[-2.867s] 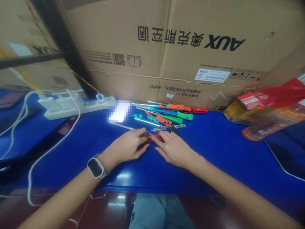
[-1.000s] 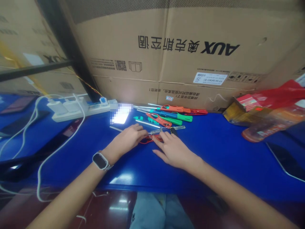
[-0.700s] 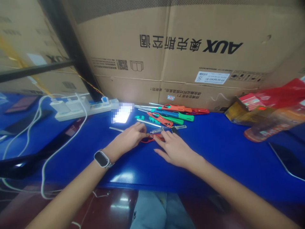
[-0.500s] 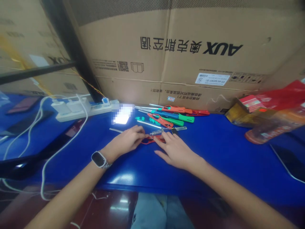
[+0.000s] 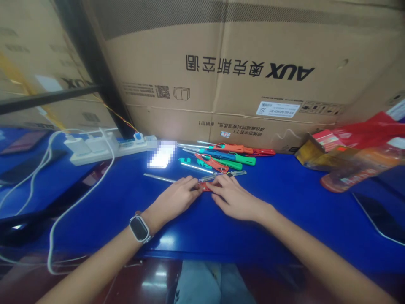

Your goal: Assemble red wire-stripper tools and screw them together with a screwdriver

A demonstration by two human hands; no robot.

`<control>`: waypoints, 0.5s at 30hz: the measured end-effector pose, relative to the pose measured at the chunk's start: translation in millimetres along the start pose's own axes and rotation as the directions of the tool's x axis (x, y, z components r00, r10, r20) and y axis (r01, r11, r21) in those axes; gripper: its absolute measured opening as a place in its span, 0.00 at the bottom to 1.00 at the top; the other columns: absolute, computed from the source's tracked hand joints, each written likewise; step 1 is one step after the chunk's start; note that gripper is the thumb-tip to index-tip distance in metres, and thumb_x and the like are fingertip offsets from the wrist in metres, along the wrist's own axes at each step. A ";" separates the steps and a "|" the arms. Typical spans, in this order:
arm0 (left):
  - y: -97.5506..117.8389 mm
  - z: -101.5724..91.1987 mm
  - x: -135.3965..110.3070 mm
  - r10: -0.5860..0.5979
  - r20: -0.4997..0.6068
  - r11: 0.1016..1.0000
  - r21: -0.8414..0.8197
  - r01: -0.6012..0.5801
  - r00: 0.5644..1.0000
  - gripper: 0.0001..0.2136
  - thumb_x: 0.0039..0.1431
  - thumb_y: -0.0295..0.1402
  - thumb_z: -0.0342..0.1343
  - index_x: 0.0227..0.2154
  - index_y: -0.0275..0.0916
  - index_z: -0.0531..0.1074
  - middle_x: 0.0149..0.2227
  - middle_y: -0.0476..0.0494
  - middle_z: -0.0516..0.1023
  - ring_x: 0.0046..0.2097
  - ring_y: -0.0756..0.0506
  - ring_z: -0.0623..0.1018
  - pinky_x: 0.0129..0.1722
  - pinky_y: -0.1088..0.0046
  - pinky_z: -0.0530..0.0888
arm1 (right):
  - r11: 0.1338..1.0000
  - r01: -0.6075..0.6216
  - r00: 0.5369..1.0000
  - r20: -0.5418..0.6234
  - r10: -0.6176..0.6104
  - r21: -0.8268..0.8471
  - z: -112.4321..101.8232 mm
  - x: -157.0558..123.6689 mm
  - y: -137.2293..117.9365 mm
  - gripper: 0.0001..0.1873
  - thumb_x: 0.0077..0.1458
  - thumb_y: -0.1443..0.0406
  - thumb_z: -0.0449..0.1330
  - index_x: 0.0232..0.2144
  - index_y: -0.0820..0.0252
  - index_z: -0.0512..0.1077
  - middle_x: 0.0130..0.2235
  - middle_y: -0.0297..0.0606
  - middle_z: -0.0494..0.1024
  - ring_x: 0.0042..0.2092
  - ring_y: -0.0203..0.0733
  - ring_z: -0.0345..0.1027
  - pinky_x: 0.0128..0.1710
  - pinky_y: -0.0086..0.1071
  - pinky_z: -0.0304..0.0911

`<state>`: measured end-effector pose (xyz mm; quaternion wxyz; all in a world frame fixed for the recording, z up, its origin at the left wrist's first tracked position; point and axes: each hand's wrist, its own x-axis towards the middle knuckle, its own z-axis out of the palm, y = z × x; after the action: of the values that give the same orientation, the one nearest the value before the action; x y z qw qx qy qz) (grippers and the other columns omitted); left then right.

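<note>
A red lighter casing (image 5: 206, 186) lies low over the table between my hands, mostly covered by fingers. My left hand (image 5: 179, 196), with a watch at the wrist, pinches its left end. On its right end, the bent fingers of my right hand (image 5: 237, 197) press and hold it. Just behind the fingers are a slim clear piece (image 5: 209, 177) and a clear-handled tool (image 5: 239, 173), partly hidden. An orange lighter casing (image 5: 211, 163) rests beyond them. A thin metal tube (image 5: 158, 177) lies by my left hand, and another metal tube (image 5: 196, 168) lies farther back.
Several long-necked lighters, including an orange one (image 5: 232, 147) and a green one (image 5: 245, 159), lie before a large cardboard box (image 5: 158, 116). Small green parts (image 5: 184, 160) are nearby. A power strip (image 5: 95, 154) with white cables stands left; a bottle (image 5: 360, 169) and a phone (image 5: 379, 217) are right.
My left hand has shifted slightly right and down, its fingers now nearer my right hand around the red casing. The whole view has tilted slightly.
</note>
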<state>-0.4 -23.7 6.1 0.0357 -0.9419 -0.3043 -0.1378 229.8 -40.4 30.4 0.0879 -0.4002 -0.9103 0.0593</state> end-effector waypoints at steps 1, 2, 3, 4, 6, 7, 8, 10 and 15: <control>0.1 0.1 -0.1 0.000 -0.004 1.000 0.000 0.000 1.000 0.13 0.70 0.29 0.46 0.43 0.37 0.78 0.40 0.41 0.74 0.41 0.44 0.71 0.42 0.66 0.70 | 1.000 -0.003 1.000 -0.014 0.003 0.021 -2.3 4.3 3.9 0.19 0.68 0.65 0.48 0.56 0.59 0.71 0.47 0.47 0.72 0.51 0.48 0.63 0.50 0.45 0.61; 0.2 -0.1 -0.2 0.000 -0.009 1.000 0.000 0.000 1.000 0.14 0.71 0.29 0.46 0.43 0.37 0.78 0.40 0.41 0.74 0.41 0.45 0.71 0.42 0.66 0.69 | 0.999 -0.012 0.999 -0.036 0.013 0.034 -4.3 9.9 7.8 0.19 0.67 0.67 0.48 0.55 0.58 0.71 0.49 0.46 0.72 0.52 0.48 0.63 0.51 0.44 0.60; 0.4 -0.6 -0.1 0.000 -0.012 1.000 -0.001 0.000 1.000 0.14 0.71 0.29 0.46 0.42 0.37 0.78 0.40 0.41 0.74 0.41 0.45 0.71 0.42 0.66 0.69 | 0.999 -0.017 0.998 -0.062 0.020 0.045 -6.1 17.0 11.4 0.19 0.67 0.69 0.48 0.54 0.58 0.72 0.51 0.46 0.72 0.53 0.46 0.63 0.53 0.44 0.60; 0.5 -1.1 0.1 -0.002 -0.012 1.000 -0.002 0.002 1.000 0.15 0.71 0.30 0.45 0.42 0.37 0.78 0.40 0.41 0.74 0.41 0.45 0.71 0.41 0.66 0.69 | 0.999 -0.022 0.997 -0.073 0.025 0.044 -7.5 25.0 14.7 0.18 0.65 0.69 0.50 0.53 0.59 0.73 0.53 0.45 0.72 0.55 0.47 0.63 0.54 0.44 0.59; 0.7 -1.9 0.5 -0.012 -0.004 1.000 0.000 0.012 1.000 0.16 0.72 0.30 0.44 0.40 0.37 0.79 0.40 0.41 0.74 0.41 0.45 0.71 0.42 0.66 0.68 | 1.000 -0.010 1.000 -0.016 0.010 0.026 -9.7 43.0 19.7 0.15 0.62 0.69 0.56 0.50 0.60 0.75 0.53 0.46 0.73 0.56 0.49 0.63 0.53 0.43 0.60; 0.8 -2.1 0.7 -0.016 0.000 1.000 0.002 0.016 1.000 0.16 0.72 0.31 0.44 0.39 0.37 0.79 0.39 0.41 0.74 0.41 0.45 0.71 0.42 0.66 0.68 | 1.000 -0.003 1.000 0.029 0.002 0.020 -10.7 52.1 21.4 0.14 0.60 0.68 0.58 0.48 0.60 0.76 0.52 0.45 0.75 0.55 0.50 0.65 0.51 0.43 0.61; 0.9 -2.2 0.8 -0.018 0.005 1.000 0.004 0.018 1.000 0.17 0.72 0.31 0.43 0.39 0.37 0.79 0.39 0.41 0.74 0.41 0.45 0.71 0.41 0.66 0.67 | 1.000 0.001 0.998 0.063 -0.001 0.012 -11.7 60.7 22.6 0.14 0.58 0.68 0.59 0.47 0.59 0.76 0.51 0.44 0.76 0.55 0.50 0.66 0.51 0.42 0.61; 1.4 -2.2 0.8 -0.022 0.011 1.000 0.010 0.022 1.000 0.17 0.72 0.31 0.43 0.39 0.37 0.79 0.39 0.42 0.74 0.41 0.45 0.71 0.41 0.65 0.66 | 1.000 0.002 0.992 0.123 -0.002 0.004 -14.1 75.1 24.3 0.16 0.54 0.71 0.60 0.45 0.58 0.78 0.46 0.41 0.80 0.51 0.49 0.69 0.47 0.39 0.62; 3.1 -1.8 -0.2 -0.045 -0.001 0.998 0.035 0.045 0.999 0.14 0.72 0.32 0.46 0.39 0.39 0.78 0.39 0.44 0.74 0.41 0.45 0.71 0.43 0.64 0.65 | 0.999 0.002 0.988 0.157 -0.009 0.046 -19.6 85.6 28.1 0.12 0.49 0.70 0.62 0.38 0.60 0.79 0.36 0.38 0.81 0.37 0.43 0.72 0.35 0.31 0.59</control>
<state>0.8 -26.6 7.9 0.0491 -0.9341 -0.3277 -0.1332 197.3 42.5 54.3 0.0252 -0.3896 -0.9139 0.1111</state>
